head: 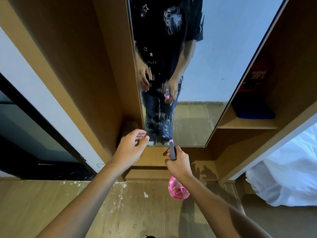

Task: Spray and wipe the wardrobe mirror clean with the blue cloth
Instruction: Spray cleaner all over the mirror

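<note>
Your forearms reach in from the bottom edge, nearest the lens, over a pale wooden floor (51, 203) flecked with white specks. Ahead of you stands the wooden wardrobe (89, 69), and set into it is the tall wardrobe mirror (205, 66), whose lower-left area is streaked with wet runs and droplets while its right side looks plainer. On the right, white bedding (291, 172) lies bunched near the wardrobe's right edge. An open shelf (247, 124) at the mirror's right edge carries a dark blue object (255, 110) (too blurred to say what it is).

Your right hand (179, 164) is wrapped around the neck of a spray bottle (178, 190), its pink body hanging below your wrist and its grey nozzle (172, 150) pointing up at the mirror's bottom edge, just short of the glass. Your left hand (132, 148) hovers near the mirror's lower-left corner, fingers loosely curled with thumb and forefinger close together; nothing shows between them. You cannot pick out a blue cloth anywhere with certainty.
</note>
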Tool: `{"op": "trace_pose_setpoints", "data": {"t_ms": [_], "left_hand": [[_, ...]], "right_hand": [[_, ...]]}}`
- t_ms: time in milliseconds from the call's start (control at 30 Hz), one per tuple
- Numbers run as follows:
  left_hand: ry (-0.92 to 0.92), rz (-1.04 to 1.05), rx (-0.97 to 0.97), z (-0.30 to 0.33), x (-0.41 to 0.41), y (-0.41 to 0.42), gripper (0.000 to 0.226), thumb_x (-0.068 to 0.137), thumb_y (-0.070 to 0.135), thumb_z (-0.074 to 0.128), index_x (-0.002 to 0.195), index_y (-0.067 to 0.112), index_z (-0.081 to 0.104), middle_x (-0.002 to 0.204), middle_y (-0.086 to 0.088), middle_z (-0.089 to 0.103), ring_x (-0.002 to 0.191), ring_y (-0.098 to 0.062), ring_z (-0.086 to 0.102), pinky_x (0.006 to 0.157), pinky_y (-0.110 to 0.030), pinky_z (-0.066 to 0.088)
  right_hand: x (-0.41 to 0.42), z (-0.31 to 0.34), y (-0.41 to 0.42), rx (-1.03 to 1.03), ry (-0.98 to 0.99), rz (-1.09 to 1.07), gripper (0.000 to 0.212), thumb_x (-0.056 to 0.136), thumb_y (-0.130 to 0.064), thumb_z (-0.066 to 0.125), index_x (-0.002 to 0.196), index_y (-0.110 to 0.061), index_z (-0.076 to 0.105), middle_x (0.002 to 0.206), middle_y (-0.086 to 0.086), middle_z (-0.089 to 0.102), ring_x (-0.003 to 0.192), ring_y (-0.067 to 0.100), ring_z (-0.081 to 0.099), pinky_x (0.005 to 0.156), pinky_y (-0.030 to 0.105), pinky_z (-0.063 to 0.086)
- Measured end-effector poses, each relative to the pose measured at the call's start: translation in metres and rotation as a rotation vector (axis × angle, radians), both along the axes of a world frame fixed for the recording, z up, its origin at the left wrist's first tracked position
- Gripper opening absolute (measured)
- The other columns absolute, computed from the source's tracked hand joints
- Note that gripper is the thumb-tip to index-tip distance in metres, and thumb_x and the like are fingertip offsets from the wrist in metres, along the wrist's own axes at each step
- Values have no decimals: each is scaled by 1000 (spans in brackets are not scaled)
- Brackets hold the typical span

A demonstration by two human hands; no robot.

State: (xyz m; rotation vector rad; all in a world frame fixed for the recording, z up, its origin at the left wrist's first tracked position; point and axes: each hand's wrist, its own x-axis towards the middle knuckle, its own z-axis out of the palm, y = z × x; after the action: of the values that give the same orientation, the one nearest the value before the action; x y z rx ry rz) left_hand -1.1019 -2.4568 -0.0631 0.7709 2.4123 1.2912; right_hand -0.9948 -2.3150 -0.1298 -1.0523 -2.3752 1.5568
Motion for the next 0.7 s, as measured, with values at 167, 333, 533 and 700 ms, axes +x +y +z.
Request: {"op": "trace_pose_setpoints", "data": {"t_ms": [167, 333, 533, 700], "left_hand": [[7, -23, -27, -4, 0, 7, 29, 96, 32, 55, 122, 20, 59, 118, 6, 61, 112, -4, 55, 98, -22, 43], [16, -37, -30, -5, 2, 12, 30, 96, 31, 55, 122, 18, 59, 117, 5, 61, 112, -5, 55, 99, -24, 44], [-2, -61, -23, -6, 6, 18, 28, 96, 30, 55, 121, 19, 59, 116, 5, 61, 111, -5, 55, 99, -23, 45], [7, -94, -29, -7, 10, 28, 27, 96, 31, 55, 120, 21, 59, 117, 4, 61, 112, -6, 55, 97, -23, 45]], "right_hand": [[6, -2, 6, 13, -21, -28, 23, 78, 2, 63, 95, -13, 56, 86, 8, 62, 79, 26, 63, 74, 42, 58], [11, -5, 9, 19, -58, -57, 14, 77, 0, 60, 86, -10, 55, 78, 9, 59, 66, 21, 56, 67, 46, 59], [20, -9, 14, -2, -45, -101, 17, 79, -2, 62, 89, -15, 56, 82, 8, 62, 74, 28, 63, 69, 49, 58], [31, -9, 23, -21, 6, -192, 22, 80, 1, 65, 91, -16, 55, 83, 5, 61, 75, 22, 60, 71, 41, 59]]}}
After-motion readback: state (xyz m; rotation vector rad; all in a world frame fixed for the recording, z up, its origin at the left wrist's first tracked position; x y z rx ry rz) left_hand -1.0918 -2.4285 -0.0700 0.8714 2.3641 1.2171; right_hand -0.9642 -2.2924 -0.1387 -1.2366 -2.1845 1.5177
